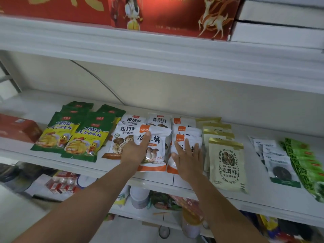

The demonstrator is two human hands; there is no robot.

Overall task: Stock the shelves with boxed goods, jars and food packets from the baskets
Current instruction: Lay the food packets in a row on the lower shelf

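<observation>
Both hands lie open and flat, gripping nothing. The left hand (135, 151) presses straight fingers on the front white-and-orange packet (157, 142) of one row. The right hand (189, 160), fingers spread, presses on the second packet (172, 166), which fronts the neighbouring row. Both packets rest on the middle shelf (152, 179), overlapping those behind them, between the green-and-yellow packets (57, 135) and the cream packets (226, 162). The step in hand appears to be squaring and settling placed packets, not carrying. No basket is in view. The next move likely calls for nudging both rows back from the shelf lip, then lifting the palms off without dragging the glossy film askew.
</observation>
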